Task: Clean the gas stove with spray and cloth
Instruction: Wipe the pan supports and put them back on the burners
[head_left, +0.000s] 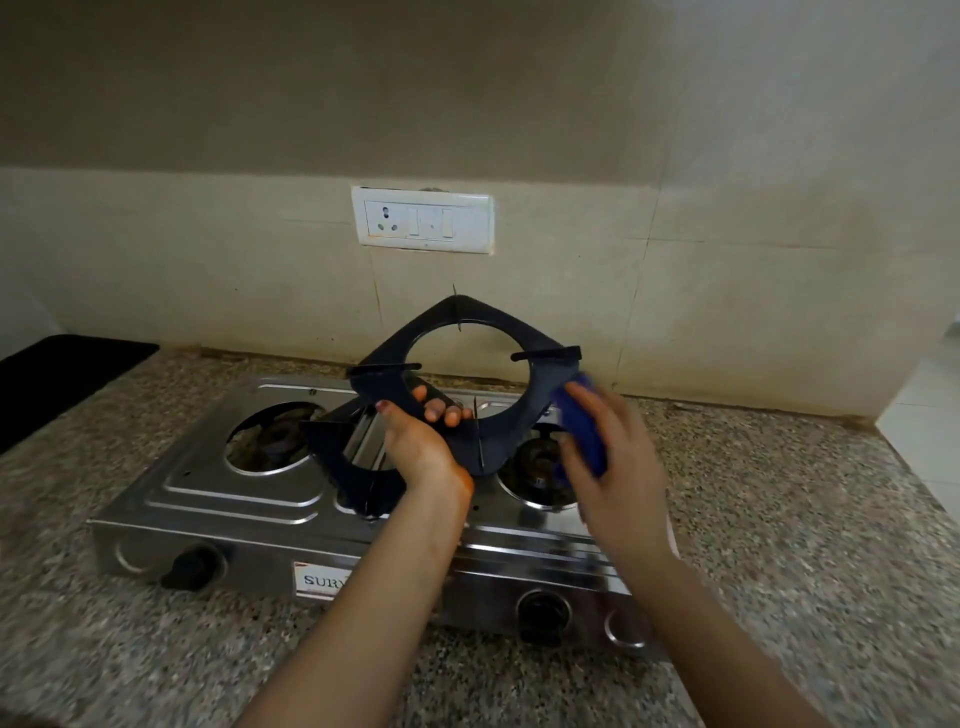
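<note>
A steel two-burner gas stove (218, 499) stands on the granite counter. My left hand (415, 441) grips a black pan support (467, 322) by its lower edge and holds it tilted up above the stove's middle. My right hand (618, 467) holds a blue cloth (584, 431) against the support's right side; this hand is blurred. A second black pan support (337, 457) lies loose on the stove top between the two burners, partly behind my left wrist. No spray bottle is in view.
A white switch and socket plate (422, 219) sits on the tiled wall behind the stove. A black slab (57, 374) lies at the counter's far left. Two black knobs (192, 566) are on the stove front. The speckled granite counter (805, 519) extends to the right.
</note>
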